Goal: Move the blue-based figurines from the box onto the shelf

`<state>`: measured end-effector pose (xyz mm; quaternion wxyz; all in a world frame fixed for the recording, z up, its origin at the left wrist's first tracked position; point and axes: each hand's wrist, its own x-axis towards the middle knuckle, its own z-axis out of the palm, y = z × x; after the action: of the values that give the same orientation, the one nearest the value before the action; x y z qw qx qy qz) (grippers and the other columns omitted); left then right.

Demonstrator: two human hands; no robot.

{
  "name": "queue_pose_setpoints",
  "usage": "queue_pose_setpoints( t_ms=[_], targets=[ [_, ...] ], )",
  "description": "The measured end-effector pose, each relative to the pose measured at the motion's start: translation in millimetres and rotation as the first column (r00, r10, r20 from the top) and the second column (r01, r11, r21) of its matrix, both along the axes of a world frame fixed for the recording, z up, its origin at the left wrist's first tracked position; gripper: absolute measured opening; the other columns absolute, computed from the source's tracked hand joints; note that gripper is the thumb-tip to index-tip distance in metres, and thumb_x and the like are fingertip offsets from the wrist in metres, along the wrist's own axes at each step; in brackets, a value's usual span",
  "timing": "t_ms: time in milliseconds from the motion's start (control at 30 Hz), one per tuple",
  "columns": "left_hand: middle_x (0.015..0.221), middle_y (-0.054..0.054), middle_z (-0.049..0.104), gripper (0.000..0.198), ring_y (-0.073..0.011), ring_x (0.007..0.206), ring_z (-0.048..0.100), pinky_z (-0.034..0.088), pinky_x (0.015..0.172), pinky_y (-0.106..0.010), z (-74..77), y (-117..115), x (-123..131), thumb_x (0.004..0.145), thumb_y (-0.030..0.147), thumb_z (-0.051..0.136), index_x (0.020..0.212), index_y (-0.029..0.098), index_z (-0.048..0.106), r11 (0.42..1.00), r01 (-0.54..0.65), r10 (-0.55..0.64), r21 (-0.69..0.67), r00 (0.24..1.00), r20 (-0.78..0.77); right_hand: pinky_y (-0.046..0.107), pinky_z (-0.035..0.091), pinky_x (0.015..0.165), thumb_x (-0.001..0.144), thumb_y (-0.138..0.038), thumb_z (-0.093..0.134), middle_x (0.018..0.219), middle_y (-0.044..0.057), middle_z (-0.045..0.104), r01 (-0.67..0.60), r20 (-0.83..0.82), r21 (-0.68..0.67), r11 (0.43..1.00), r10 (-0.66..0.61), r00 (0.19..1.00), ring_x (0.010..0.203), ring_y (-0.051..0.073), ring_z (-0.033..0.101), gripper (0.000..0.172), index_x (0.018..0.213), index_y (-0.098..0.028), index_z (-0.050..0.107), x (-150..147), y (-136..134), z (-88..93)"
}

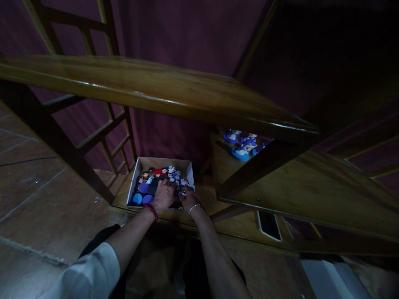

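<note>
A shallow cardboard box, pale inside, stands on the low wooden shelf and is full of small figurines. My left hand, with a red bead bracelet at the wrist, reaches into the box's middle. Its fingers curl downward, and their tips are hidden. Beside it my right hand, wearing a silver bangle, is closed at the box's right front part around a small blue-and-white figurine. Blue and purple round bases lie at the front left of the box, and red and dark figurines behind them.
Several blue and purple figurines stand on a higher wooden shelf to the right. A white-edged phone-like object lies on the lower shelf. A thick wooden board crosses above the box. Wooden lattice stands at left.
</note>
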<state>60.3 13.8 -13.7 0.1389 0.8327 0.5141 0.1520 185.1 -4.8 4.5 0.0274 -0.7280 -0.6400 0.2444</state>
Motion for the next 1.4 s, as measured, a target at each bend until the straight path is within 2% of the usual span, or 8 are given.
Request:
queue_pose_setpoints(
  t_ms=[300, 533, 667, 800, 967, 1400],
  targets=[
    [0.094, -0.01, 0.057, 0.025, -0.0238, 0.092, 0.041, 0.03, 0.075, -0.038, -0.1, -1, 4, 0.076, 0.02, 0.043, 0.094, 0.019, 0.06, 0.999, -0.003, 0.001, -0.054, 1.0, -0.028, 0.023, 0.037, 0.071, 0.078, -0.02, 0.043, 0.096, 0.007, 0.059, 0.003, 0.005, 0.0, 1.0, -0.003, 1.0, 0.087, 0.016, 0.055, 0.029, 0.106, -0.022, 0.051, -1, -1, 1.2],
    [0.087, -0.01, 0.059, 0.023, -0.0226, 0.09, 0.042, 0.03, 0.076, -0.037, 0.4, 0, 1, 0.078, 0.018, 0.04, 0.086, 0.018, 0.062, 0.999, -0.008, 0.007, -0.033, 1.0, -0.012, 0.022, 0.037, 0.07, 0.079, -0.021, 0.042, 0.093, 0.006, 0.059, 0.003, 0.001, -0.002, 1.0, -0.003, 1.0, 0.086, 0.015, 0.055, 0.026, 0.103, -0.021, 0.053, -2, 1, 1.8],
    [0.088, -0.01, 0.059, 0.024, -0.0224, 0.091, 0.044, 0.032, 0.077, -0.036, -1.2, 1, 0, 0.078, 0.018, 0.041, 0.089, 0.017, 0.062, 1.0, -0.025, 0.025, -0.006, 1.0, -0.008, 0.023, 0.037, 0.069, 0.078, -0.021, 0.042, 0.091, 0.006, 0.06, 0.011, 0.01, 0.001, 1.0, -0.011, 1.0, 0.084, 0.016, 0.055, 0.027, 0.104, -0.021, 0.053, -1, 2, -1.8],
    [0.088, -0.009, 0.06, 0.025, -0.0219, 0.092, 0.046, 0.035, 0.077, -0.035, -5.8, 4, -6, 0.078, 0.018, 0.041, 0.09, 0.018, 0.063, 0.999, -0.034, 0.034, 0.01, 0.999, 0.02, 0.023, 0.037, 0.07, 0.078, -0.02, 0.042, 0.091, 0.006, 0.06, 0.008, -0.006, 0.015, 1.0, -0.008, 1.0, 0.083, 0.016, 0.055, 0.027, 0.103, -0.02, 0.053, -2, 2, -3.0],
    [0.086, -0.008, 0.062, 0.027, -0.0187, 0.09, 0.049, 0.036, 0.085, -0.033, -10.5, 11, -21, 0.077, 0.012, 0.041, 0.091, 0.015, 0.064, 0.999, 0.0, -0.002, 0.038, 0.999, 0.053, 0.024, 0.036, 0.071, 0.077, -0.02, 0.044, 0.091, 0.005, 0.059, 0.019, -0.002, 0.0, 1.0, -0.019, 1.0, 0.085, 0.016, 0.054, 0.027, 0.103, -0.022, 0.053, -3, 1, 0.3],
    [0.089, -0.007, 0.062, 0.024, -0.0165, 0.091, 0.052, 0.04, 0.085, -0.028, -3.7, 14, -38, 0.077, 0.013, 0.043, 0.09, 0.016, 0.063, 0.999, -0.025, 0.026, -0.022, 0.999, 0.044, 0.023, 0.036, 0.069, 0.076, -0.02, 0.045, 0.088, 0.004, 0.06, 0.009, -0.033, 0.034, 0.999, -0.008, 0.999, 0.08, 0.015, 0.054, 0.027, 0.101, -0.021, 0.054, -1, 3, -6.0]
  ],
)
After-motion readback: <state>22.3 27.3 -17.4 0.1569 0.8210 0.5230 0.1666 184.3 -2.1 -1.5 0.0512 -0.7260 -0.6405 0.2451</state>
